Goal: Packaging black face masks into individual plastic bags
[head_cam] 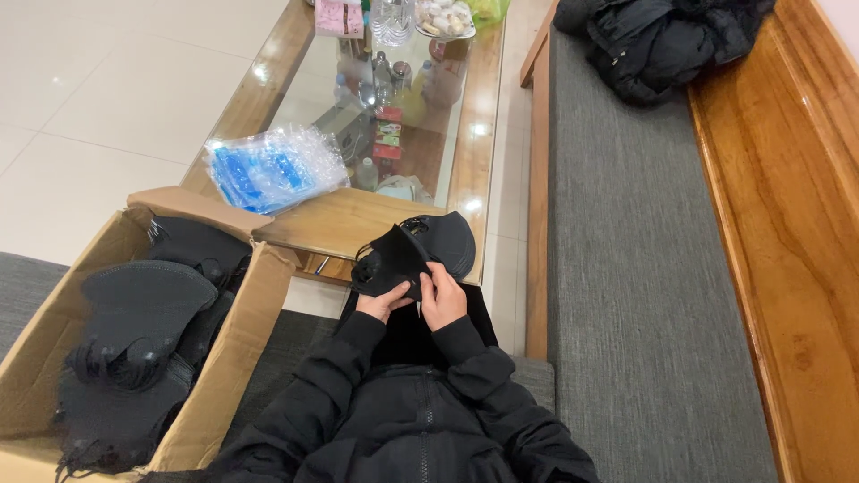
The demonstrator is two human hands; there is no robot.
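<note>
A black face mask (394, 258) with ear loops is held up in front of me over my lap. My left hand (383, 302) grips its lower left edge. Its lower right edge is pinched by my right hand (442, 297). More black masks (450, 240) lie just behind it on the near end of the wooden, glass-topped coffee table (344, 224). Both my arms are in black sleeves.
An open cardboard box (234, 358) at my left holds stacks of black masks (134, 331). A pile of clear plastic bags (273, 167) lies on the table, with bottles and jars at its far end. A grey-cushioned wooden bench (644, 268) with a black jacket (662, 40) is to my right.
</note>
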